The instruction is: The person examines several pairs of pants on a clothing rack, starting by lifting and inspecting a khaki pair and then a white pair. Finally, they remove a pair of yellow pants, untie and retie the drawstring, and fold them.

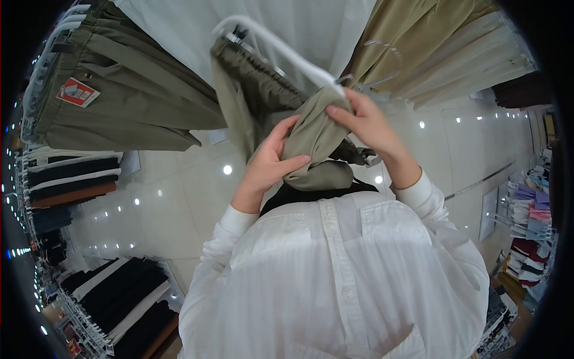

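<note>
The left hand [269, 164] and right hand [366, 124] pinch green pants [311, 134] on a white hanger [281, 51]. They seem soft and light, best held bunched.

The one head-worn camera is looking steeply down past the white shirt [341, 275], sitting close over the left hand [269, 163] and right hand [366, 124] on the olive trousers [312, 133], floor tiles [173, 206] spreading beyond.

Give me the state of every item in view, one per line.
olive trousers: bunched, on the hanger, gripped by both hands
white hanger: tilted, carrying the olive trousers
left hand: shut on the olive trousers
right hand: shut on the olive trousers
beige trousers: hanging
tagged green trousers: hanging
</note>
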Motion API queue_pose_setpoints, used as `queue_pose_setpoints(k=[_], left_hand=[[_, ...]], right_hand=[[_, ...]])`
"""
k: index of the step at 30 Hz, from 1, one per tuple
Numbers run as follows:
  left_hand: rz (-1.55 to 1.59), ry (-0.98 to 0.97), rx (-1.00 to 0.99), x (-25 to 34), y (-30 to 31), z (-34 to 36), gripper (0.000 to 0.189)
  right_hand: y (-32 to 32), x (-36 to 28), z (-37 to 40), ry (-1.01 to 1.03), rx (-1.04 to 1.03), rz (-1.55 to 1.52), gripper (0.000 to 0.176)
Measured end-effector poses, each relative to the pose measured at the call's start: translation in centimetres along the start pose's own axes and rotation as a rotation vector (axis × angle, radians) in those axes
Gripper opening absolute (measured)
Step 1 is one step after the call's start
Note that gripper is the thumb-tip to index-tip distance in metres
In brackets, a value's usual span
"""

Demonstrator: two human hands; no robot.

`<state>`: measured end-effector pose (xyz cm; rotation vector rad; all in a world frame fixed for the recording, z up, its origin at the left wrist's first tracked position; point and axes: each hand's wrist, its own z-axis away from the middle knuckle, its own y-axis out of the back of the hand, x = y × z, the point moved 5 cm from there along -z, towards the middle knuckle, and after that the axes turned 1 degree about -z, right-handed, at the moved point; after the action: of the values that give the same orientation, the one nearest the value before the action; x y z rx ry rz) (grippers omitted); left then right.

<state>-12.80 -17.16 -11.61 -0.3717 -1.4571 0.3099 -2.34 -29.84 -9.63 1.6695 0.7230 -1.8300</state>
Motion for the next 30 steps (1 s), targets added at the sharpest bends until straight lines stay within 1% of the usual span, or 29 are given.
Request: queue_pose_setpoints(k=[1, 2, 3, 4, 5, 6, 7, 9, 11, 13, 15, 16, 18, 22, 26, 28, 30], left_hand=[[0.001, -0.001, 0.003, 0.2, 0.6, 0.4, 0.058], [-0.129, 0.049, -0.042, 0.3, 1.2, 1.0, 0.057], [-0.259, 0.102, -0.083, 0.4, 2.0, 1.7, 0.055], [-0.262, 0.103, -0.071, 0.9, 3.2, 2.4, 0.055], [-0.259, 0.167, -0.051, 1.0, 4.5, 3.2, 0.049], [-0.255, 0.231, -0.032, 1.2, 5.7, 4.0, 0.044], [-0.258, 0.234, -0.023, 1.7, 6.8, 4.9, 0.044], [-0.424, 0.331, 0.046, 2.2, 9.2, 6.5, 0.031], [-0.48, 0.334, 0.09, 2.8, 11.3, 7.8, 0.029], [-0.535, 0.332, 0.14, 2.0, 12.6, 8.7, 0.026], [-0.278, 0.005, 0.258, 2.2, 13.4, 9.1, 0.024], [-0.282, 0.002, 0.265, 2.2, 12.3, 8.7, 0.024], [0.222, -0.203, 0.611, 2.2, 10.7, 8.0, 0.022], [0.307, -0.298, 0.647, 3.2, 8.3, 6.4, 0.022], [0.233, -0.383, 0.663, 4.4, 8.2, 6.4, 0.021], [0.199, -0.403, 0.662, 5.0, 8.0, 6.7, 0.022], [0.191, -0.407, 0.713, 5.5, 7.7, 6.9, 0.021]], right_hand=[[0.9, -0.5, 0.3, 0.026, 0.053, -0.023, 0.027], [1.8, -1.1, 0.6, 0.052, 0.102, -0.048, 0.028], [2.5, -1.7, 0.9, 0.051, 0.093, -0.052, 0.028], [3.6, -2.3, 1.4, 0.035, 0.14, -0.016, 0.029], [4.5, -2.8, 1.8, 0.019, 0.188, 0.019, 0.03], [4.9, -3.3, 2.2, 0.017, 0.177, 0.012, 0.03], [5.5, -3.6, 2.6, 0.001, 0.211, 0.039, 0.031], [5.9, -3.4, 3.0, -0.022, 0.244, 0.063, 0.032], [6.4, -3.0, 3.4, -0.022, 0.273, 0.07, 0.032], [6.6, -2.6, 3.6, -0.008, 0.274, 0.064, 0.033], [6.5, -2.1, 3.9, -0.069, 0.281, 0.035, 0.032], [6.3, -2.0, 4.1, -0.087, 0.281, 0.025, 0.032], [6.1, -1.9, 4.2, -0.08, 0.266, 0.028, 0.031], [7.1, -0.4, 4.2, -0.083, 0.277, -0.005, 0.029], [8.0, 0.8, 4.1, -0.065, 0.355, 0.027, 0.028], [8.0, 1.0, 4.2, -0.05, 0.362, 0.03, 0.028], [8.1, 1.4, 4.2, -0.065, 0.337, 0.069, 0.028]])
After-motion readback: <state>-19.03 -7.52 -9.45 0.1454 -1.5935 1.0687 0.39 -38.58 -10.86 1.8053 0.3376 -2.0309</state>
